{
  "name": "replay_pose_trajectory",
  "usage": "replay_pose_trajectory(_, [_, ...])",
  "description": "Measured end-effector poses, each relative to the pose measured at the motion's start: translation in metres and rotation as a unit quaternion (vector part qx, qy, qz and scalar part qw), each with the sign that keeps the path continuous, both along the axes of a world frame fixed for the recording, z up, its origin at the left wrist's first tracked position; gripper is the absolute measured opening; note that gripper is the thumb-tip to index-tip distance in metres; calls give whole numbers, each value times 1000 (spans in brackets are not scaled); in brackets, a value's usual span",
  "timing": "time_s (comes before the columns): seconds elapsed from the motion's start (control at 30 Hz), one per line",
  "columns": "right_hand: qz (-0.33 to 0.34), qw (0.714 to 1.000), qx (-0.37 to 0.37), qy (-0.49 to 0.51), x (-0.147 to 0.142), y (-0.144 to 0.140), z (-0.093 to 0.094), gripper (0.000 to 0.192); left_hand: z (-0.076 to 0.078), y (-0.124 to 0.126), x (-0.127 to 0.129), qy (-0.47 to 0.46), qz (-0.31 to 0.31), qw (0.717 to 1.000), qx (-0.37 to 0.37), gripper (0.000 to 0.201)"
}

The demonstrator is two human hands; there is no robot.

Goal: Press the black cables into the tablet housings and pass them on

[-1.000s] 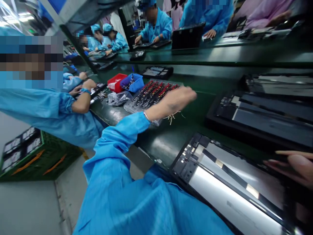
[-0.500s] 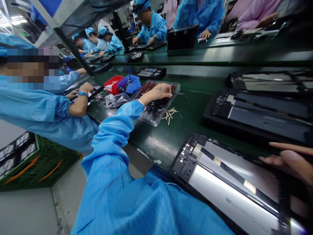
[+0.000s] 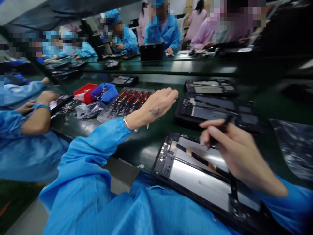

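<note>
My left hand (image 3: 158,106) is raised over the bench, palm down, fingers together; whatever its fingertips may hold is hidden. Behind its wrist lies a clear tray (image 3: 123,104) with rows of small black-and-red parts. A dark slim tool (image 3: 226,123), its exact kind blurred, is gripped in my right hand (image 3: 238,153). That hand hovers over an opened tablet (image 3: 198,174) tilted at the bench edge against my body, its silver inside and black ribbon cable facing up. The tool's tip points down towards the tablet.
Two more opened tablets (image 3: 207,109) lie stacked or close together behind. A red bin (image 3: 85,93), a blue bin (image 3: 105,92) and a plastic bag (image 3: 90,109) stand left. A clear bag (image 3: 293,147) lies right. A co-worker's hand (image 3: 47,97) is at far left.
My left hand has left the parts tray and come right, towards the tablet. My right hand has come further into view with the dark tool. The view has turned right.
</note>
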State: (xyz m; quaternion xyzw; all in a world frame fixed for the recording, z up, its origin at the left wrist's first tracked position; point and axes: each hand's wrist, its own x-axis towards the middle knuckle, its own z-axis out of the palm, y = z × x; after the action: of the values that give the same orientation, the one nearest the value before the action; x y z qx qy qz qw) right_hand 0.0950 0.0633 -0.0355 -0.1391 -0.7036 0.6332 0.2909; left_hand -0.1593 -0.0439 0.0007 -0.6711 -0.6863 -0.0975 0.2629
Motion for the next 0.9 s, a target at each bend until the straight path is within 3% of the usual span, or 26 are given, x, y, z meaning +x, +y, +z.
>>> replay_pose_trajectory(0.03, [17, 995, -91, -20, -8, -4, 2, 25, 0, 3, 18, 64, -24, 997, 22, 26])
replay_pose_trajectory(0.1, [22, 981, -190, -18, -20, -8, 5, 31, -1, 5, 46, 168, -94, 978, 82, 29])
replay_pose_trajectory(0.2, [1, 972, -235, 27, -23, -8, 7, 35, -4, 6, 69, 228, -207, 938, 161, 18])
replay_pose_trajectory(0.27, [-9, 968, -248, 48, -19, -7, 9, 34, -4, 5, 76, 232, -245, 926, 170, 15])
replay_pose_trajectory(0.4, [-33, 965, -253, 50, -14, -5, 14, 30, -1, 5, 83, 238, -260, 923, 151, 13])
replay_pose_trajectory(0.77, [-45, 969, -238, 55, -15, -5, 12, 14, -6, 9, 91, 234, -247, 921, 189, 7])
replay_pose_trajectory(0.9, [-71, 986, -145, 49, -18, 1, 11, 16, -5, 8, 85, 129, -279, 933, 188, 33])
